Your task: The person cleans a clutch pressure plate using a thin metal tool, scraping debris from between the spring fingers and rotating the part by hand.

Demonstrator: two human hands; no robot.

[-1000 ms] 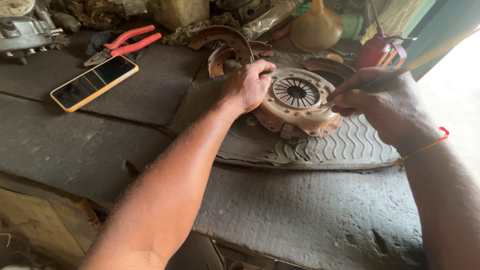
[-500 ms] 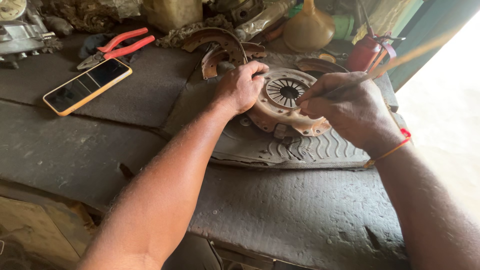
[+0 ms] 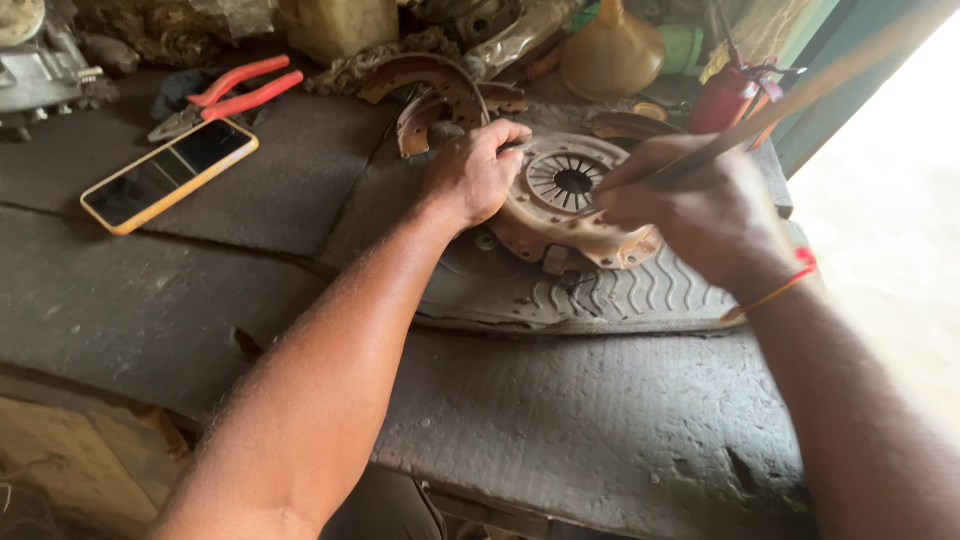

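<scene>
A rusty round clutch cover [image 3: 575, 205] with a slotted metal centre lies on a ribbed rubber mat [image 3: 620, 295] on the workbench. My left hand [image 3: 470, 175] grips the cover's left rim. My right hand [image 3: 700, 205] is closed on a long thin brown stick [image 3: 810, 95] that slants up to the right, its lower end at the cover's centre. A red band circles my right wrist.
A phone in an orange case [image 3: 170, 175] and red-handled pliers [image 3: 235, 90] lie at the left. Curved brake shoes [image 3: 430, 85] sit behind the cover, with a tan funnel [image 3: 610, 50] and a red oil can [image 3: 730, 95] at the back. The bench's right edge is beside my right arm.
My right hand has slid left with the stick, over the cover's right side. The view has shifted slightly; my left hand stays on the rim.
</scene>
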